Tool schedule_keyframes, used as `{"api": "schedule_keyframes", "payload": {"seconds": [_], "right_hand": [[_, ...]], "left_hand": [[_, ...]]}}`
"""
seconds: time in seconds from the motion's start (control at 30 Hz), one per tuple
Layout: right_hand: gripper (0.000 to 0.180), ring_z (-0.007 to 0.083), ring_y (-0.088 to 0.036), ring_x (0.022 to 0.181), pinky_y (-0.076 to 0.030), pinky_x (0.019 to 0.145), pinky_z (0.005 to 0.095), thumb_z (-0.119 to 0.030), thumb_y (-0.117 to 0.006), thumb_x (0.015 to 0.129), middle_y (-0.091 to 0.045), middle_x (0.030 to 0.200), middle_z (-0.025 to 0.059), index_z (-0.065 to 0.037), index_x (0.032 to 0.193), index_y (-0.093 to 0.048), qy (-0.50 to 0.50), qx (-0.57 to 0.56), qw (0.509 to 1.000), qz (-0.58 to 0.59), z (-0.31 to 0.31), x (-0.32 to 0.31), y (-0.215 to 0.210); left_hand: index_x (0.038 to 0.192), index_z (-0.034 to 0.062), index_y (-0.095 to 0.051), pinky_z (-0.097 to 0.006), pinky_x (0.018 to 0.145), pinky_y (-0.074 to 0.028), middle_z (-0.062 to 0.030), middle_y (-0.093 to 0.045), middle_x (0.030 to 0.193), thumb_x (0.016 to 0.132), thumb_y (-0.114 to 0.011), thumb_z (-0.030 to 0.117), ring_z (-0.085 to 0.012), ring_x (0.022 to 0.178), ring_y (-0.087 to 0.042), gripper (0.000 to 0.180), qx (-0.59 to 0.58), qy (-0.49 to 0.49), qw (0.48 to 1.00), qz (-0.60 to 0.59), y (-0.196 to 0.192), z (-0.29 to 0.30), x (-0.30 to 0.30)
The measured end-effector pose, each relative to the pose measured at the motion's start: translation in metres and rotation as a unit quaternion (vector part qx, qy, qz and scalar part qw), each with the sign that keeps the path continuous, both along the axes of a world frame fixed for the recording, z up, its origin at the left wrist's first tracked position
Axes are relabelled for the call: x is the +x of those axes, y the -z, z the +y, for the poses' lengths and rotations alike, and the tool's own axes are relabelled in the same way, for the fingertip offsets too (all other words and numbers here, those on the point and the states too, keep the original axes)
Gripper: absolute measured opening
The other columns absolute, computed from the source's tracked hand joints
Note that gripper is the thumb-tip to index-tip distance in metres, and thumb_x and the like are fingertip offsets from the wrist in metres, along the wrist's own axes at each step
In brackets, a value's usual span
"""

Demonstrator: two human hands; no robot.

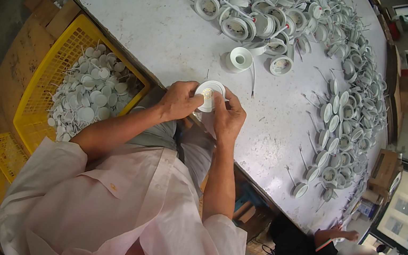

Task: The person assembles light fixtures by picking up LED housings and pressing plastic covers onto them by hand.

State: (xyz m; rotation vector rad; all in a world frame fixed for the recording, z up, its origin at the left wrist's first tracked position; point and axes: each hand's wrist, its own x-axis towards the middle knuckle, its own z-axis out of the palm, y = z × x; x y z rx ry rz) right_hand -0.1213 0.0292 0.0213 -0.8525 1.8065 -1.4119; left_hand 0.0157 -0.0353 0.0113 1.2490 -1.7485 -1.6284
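Note:
Over the near edge of the table, both my hands hold one round white downlight housing (213,85). Inside its ring shows a pale disc dotted with small yellowish spots, like an LED board (208,94). My left hand (180,102) grips the rim from the left, its thumb reaching onto the disc. From the right, my right hand (229,118) closes on the rim, with its thumb also pressing inward. The undersides of the fingers are hidden. Just beyond, a white cone-shaped lamp part (239,59) with a trailing cable sits beside another round housing (281,65).
A large heap of white lamp housings (264,24) covers the far side of the white table (146,20); a row of wired ones (326,132) lies right. The yellow basket (30,98) at left holds many white discs (94,90). A co-worker (312,254) is at lower right.

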Motion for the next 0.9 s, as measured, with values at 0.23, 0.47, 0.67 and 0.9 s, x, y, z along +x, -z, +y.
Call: {"api": "schedule_keyframes", "payload": {"seconds": [0.23,0.47,0.67,0.9], "right_hand": [[0.025,0.0055,-0.055,0.065,-0.046,0.061,0.0206,-0.005,-0.066,0.085,-0.068,0.082,0.0059,0.002,0.109,-0.066,-0.019,-0.024,1.0,-0.009,0.002,-0.006,0.005],[0.023,0.0054,-0.055,0.064,-0.045,0.06,0.0211,-0.005,-0.067,0.084,-0.068,0.082,0.0051,0.002,0.106,-0.067,-0.015,-0.008,1.0,0.002,0.001,-0.004,-0.006],[0.019,0.0062,-0.054,0.061,-0.045,0.058,0.0215,-0.005,-0.068,0.083,-0.067,0.078,0.0043,0.001,0.101,-0.068,-0.005,-0.007,1.0,0.023,0.001,-0.004,-0.002],[0.018,0.0078,-0.051,0.056,-0.043,0.052,0.0239,-0.008,-0.071,0.08,-0.064,0.075,0.007,0.001,0.095,-0.068,0.002,-0.009,0.989,0.146,-0.002,0.0,-0.005]], "left_hand": [[0.09,-0.0072,-0.063,-0.031,0.059,-0.049,-0.0137,-0.066,0.069,0.078,-0.057,0.023,-0.0182,0.061,-0.064,0.033,0.021,-0.001,0.999,0.038,-0.004,-0.002,-0.002],[0.095,-0.0045,-0.064,-0.025,0.061,-0.045,-0.0046,-0.064,0.076,0.084,-0.055,0.019,-0.0078,0.066,-0.054,0.028,0.031,0.039,0.999,-0.008,0.0,-0.005,0.001],[0.092,-0.0049,-0.063,-0.026,0.058,-0.044,-0.0053,-0.063,0.073,0.084,-0.055,0.018,-0.0079,0.063,-0.052,0.026,0.011,0.033,0.999,0.008,-0.005,-0.002,0.001],[0.094,-0.0061,-0.063,-0.027,0.057,-0.046,-0.0076,-0.064,0.073,0.084,-0.056,0.016,-0.0083,0.063,-0.054,0.025,-0.026,0.03,0.999,-0.015,-0.003,-0.008,-0.001]]}}
